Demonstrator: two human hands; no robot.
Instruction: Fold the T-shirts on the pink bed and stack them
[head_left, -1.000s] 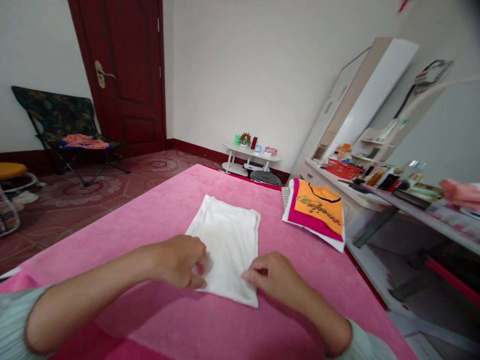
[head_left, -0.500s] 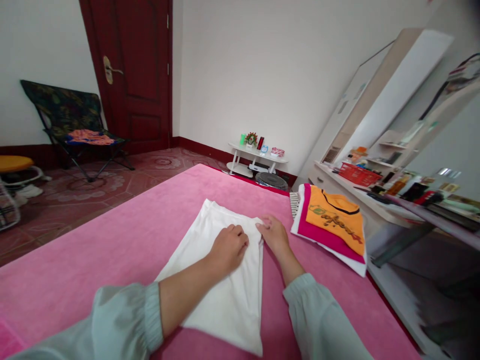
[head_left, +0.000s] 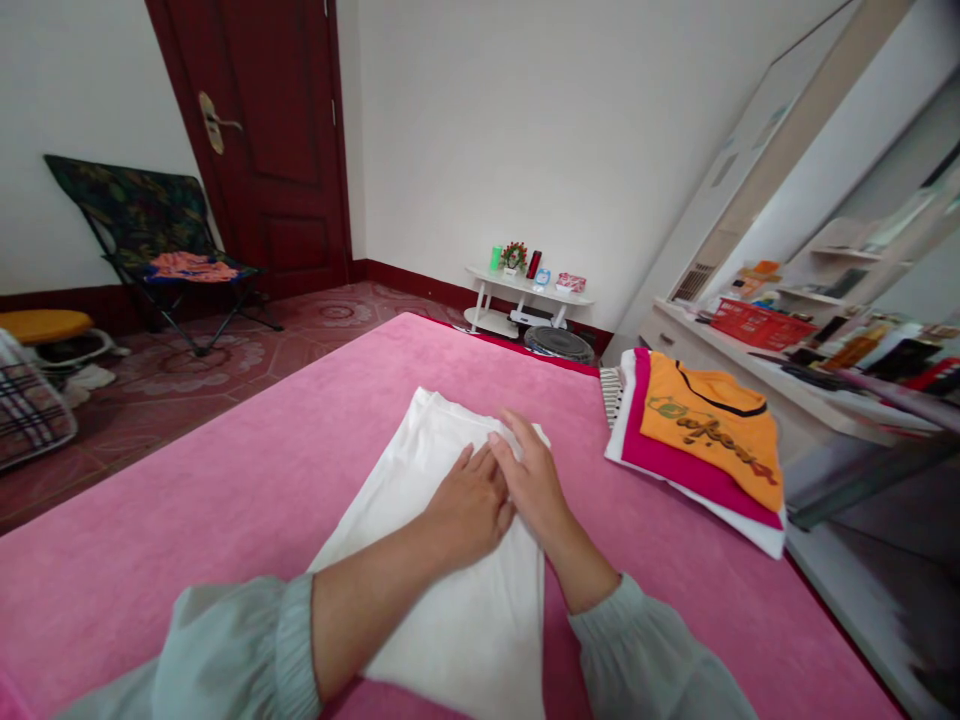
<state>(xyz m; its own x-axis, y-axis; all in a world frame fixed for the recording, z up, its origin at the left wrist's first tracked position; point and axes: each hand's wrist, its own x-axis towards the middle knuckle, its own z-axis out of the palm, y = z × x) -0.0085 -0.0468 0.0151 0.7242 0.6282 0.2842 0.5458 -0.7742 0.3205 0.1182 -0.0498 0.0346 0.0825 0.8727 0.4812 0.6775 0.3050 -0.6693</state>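
Note:
A white folded garment [head_left: 390, 490] lies flat on the pink bedspread [head_left: 225, 480], its narrower end away from me. What kind of garment it is, I cannot tell. My left hand [head_left: 471, 505] rests palm down on its middle with the fingers stretched out. Beside it, my right hand [head_left: 529, 470] lies on the garment's far right part, fingers extended, its thumb close to the left fingertips. Both hands press on the cloth without gripping it. Part of the right edge is hidden under the right hand.
To the right is a stack of folded clothes [head_left: 697, 440] with an orange top uppermost. A dressing table with a red basket [head_left: 761, 325] stands beyond it. A low white stand [head_left: 525, 287] is by the far wall; a folding chair [head_left: 172, 250] stands near the door.
My left hand has flattened from curled fingers. My right hand has let go of the garment's far right corner and now lies flat on the cloth. The view has shifted slightly left.

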